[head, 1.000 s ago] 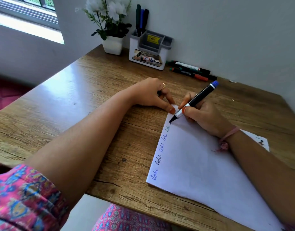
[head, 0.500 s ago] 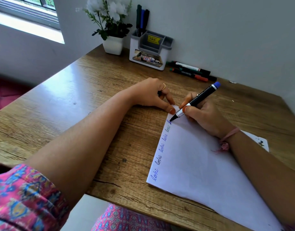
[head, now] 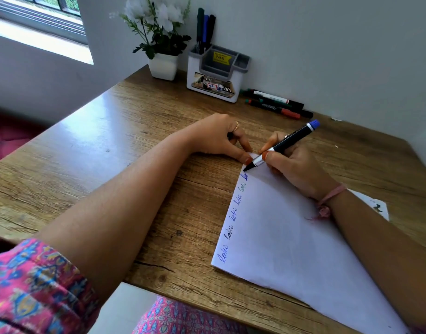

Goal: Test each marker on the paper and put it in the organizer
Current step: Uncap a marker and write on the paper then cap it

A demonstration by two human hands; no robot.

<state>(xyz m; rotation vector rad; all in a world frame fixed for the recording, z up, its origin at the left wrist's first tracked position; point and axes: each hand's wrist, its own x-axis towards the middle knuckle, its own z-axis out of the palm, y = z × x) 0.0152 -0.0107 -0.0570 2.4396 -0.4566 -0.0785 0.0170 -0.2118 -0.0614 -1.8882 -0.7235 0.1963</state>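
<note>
A white sheet of paper (head: 291,239) lies on the wooden desk (head: 111,145), with several blue scribbles along its left edge. My right hand (head: 296,169) grips a black marker with a blue end (head: 286,143); its tip touches the paper's far corner. My left hand (head: 219,138) presses a fingertip on that corner and has a dark object, seemingly the cap, tucked in its fingers. A white and grey organizer (head: 215,75) stands at the back by the wall with three markers (head: 204,30) upright in it. Several more markers (head: 277,103) lie to its right.
A white pot with white flowers (head: 162,44) stands left of the organizer. The wall runs close behind the desk. A window (head: 38,22) is at the far left. The desk's front edge is near my lap.
The marker tip has crept slightly along the paper's far corner, adding a fresh blue stroke. Both hands otherwise stay in place.
</note>
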